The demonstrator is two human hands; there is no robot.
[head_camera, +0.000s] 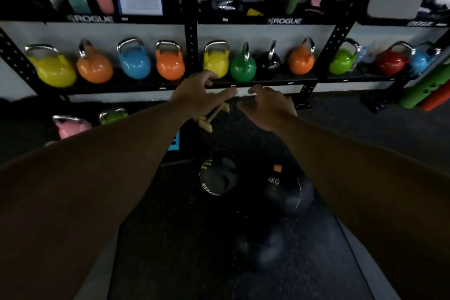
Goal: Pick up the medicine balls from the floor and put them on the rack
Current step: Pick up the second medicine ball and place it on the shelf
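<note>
Three black medicine balls lie on the dark floor between my forearms: one with yellow-green lettering (216,179), one marked 4KG with an orange patch (283,190), and a blurred one nearest me (260,248). My left hand (197,97) and my right hand (269,105) are stretched out in front of me, fingers spread and empty, just before the edge of the black rack shelf (267,82). Both hands are well above the balls and touch none of them.
The rack shelf carries a row of coloured kettlebells (170,63). A pink kettlebell (69,126) and a green one (112,115) stand on the floor at left. A small wooden parallette (211,117) lies under my left hand. Green and orange rollers (426,90) lean at right.
</note>
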